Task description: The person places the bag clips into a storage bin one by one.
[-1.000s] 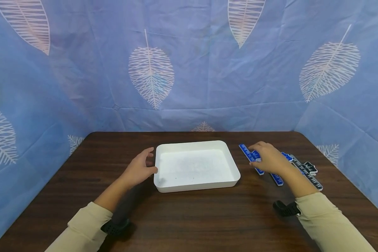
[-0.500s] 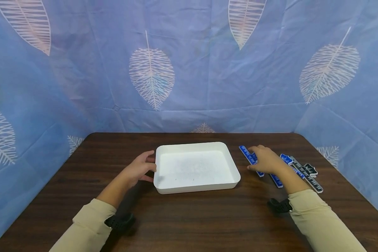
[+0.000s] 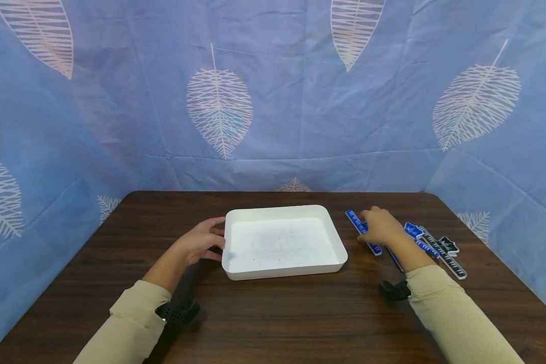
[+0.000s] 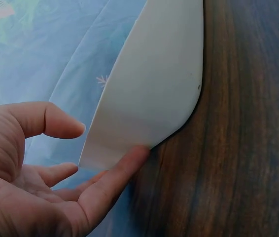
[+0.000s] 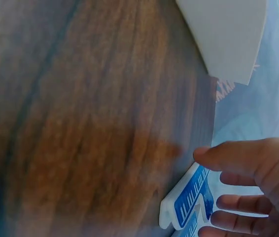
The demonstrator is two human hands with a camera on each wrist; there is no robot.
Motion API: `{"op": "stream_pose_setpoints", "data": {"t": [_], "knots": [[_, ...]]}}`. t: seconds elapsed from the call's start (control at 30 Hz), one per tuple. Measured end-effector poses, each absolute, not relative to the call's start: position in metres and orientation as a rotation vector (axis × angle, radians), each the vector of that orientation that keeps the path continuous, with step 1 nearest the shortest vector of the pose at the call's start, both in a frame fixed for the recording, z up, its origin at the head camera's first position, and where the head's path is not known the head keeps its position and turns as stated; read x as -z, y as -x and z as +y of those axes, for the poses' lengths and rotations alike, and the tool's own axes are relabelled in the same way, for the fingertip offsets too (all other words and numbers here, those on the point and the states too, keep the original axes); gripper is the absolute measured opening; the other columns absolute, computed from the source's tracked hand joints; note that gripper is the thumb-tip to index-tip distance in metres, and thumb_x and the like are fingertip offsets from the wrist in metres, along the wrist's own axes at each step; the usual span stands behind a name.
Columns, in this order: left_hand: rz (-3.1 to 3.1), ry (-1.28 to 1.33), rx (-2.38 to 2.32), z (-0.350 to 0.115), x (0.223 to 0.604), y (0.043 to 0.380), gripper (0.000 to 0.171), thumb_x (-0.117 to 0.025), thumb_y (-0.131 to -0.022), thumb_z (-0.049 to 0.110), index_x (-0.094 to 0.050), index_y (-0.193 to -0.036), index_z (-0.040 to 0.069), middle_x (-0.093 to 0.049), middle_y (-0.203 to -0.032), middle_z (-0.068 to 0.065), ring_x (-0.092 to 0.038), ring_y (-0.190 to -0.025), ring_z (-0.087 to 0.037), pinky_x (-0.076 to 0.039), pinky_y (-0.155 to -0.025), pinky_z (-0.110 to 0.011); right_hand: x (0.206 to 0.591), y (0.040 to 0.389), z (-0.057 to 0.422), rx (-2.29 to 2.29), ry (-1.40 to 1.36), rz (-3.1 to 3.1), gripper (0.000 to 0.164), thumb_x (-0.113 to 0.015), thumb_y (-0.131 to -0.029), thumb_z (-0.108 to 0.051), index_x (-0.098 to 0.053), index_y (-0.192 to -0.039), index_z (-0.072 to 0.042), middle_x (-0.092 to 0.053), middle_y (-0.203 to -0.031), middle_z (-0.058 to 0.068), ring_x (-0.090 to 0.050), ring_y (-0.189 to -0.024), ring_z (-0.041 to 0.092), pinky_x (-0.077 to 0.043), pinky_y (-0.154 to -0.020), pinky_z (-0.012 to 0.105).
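The fingers of the right hand (image 3: 382, 227) are parted about the leftmost blue strip (image 3: 360, 226), right of centre in the frame; with a second blue strip (image 3: 395, 259) just beside it, a careless pinch might catch both. The left hand (image 3: 201, 240), fingers spread against the white tray (image 3: 284, 273), could shove it askew. The leftmost blue strip's long axis slants, far end to upper left, near end to lower right.

The tray (image 3: 282, 242) is white — the leftmost strip (image 3: 355, 220) blue, white-barred.
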State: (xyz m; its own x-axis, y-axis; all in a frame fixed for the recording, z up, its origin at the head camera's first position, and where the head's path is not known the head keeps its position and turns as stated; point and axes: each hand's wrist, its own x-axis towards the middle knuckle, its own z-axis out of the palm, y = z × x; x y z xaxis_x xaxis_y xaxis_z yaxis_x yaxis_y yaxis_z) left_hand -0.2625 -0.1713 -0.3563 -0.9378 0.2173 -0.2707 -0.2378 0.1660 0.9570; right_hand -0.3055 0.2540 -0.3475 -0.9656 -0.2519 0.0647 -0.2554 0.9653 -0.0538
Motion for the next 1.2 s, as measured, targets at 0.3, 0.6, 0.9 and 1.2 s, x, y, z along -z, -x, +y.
{"op": "stream_pose_setpoints", "data": {"t": [0.3, 0.6, 0.9, 1.2], "knots": [[2.104, 0.025, -1.812, -0.170, 0.356, 0.265, 0.081, -0.054, -0.070, -0.006, -0.018, -0.141, 0.013, -0.034, -0.128, -0.023, -0.047, -0.103, -0.036, -0.050, -0.067, -0.047, 0.345, 0.312, 0.251, -0.070, -0.275, -3.124, 0.059, -0.072, -0.070, -0.025, -0.052, -0.114, 0.009, -0.052, -0.104, 0.027, -0.052, -0.090, 0.041, -0.046, -0.070, 0.053], [2.064, 0.004, -1.812, -0.173, 0.359, 0.267, 0.084, -0.055, -0.070, -0.007, -0.017, -0.141, 0.017, -0.031, -0.132, -0.021, -0.046, -0.106, -0.037, -0.050, -0.067, -0.048, 0.347, 0.316, 0.247, -0.155, -0.220, -3.176, 0.052, -0.069, -0.070, -0.020, -0.053, -0.109, 0.011, -0.058, -0.096, 0.024, -0.056, -0.081, 0.036, -0.046, -0.070, 0.050], [1.999, 0.011, -1.834, -0.176, 0.359, 0.267, 0.084, -0.056, -0.072, -0.009, -0.018, -0.141, 0.021, -0.030, -0.133, -0.020, -0.043, -0.109, -0.039, -0.049, -0.067, -0.049, 0.347, 0.315, 0.244, -0.207, -0.150, -3.188, 0.044, -0.072, -0.067, -0.021, -0.057, -0.099, 0.005, -0.058, -0.087, 0.018, -0.055, -0.074, 0.032, -0.047, -0.064, 0.048], [1.962, 0.018, -1.864, -0.179, 0.357, 0.267, 0.084, -0.057, -0.073, -0.013, -0.019, -0.141, 0.019, -0.028, -0.134, -0.020, -0.044, -0.108, -0.040, -0.049, -0.068, -0.050, 0.344, 0.311, 0.241, -0.220, -0.229, -3.105, 0.048, -0.073, -0.066, -0.023, -0.058, -0.103, 0.005, -0.059, -0.093, 0.020, -0.055, -0.081, 0.034, -0.046, -0.070, 0.049]]}}
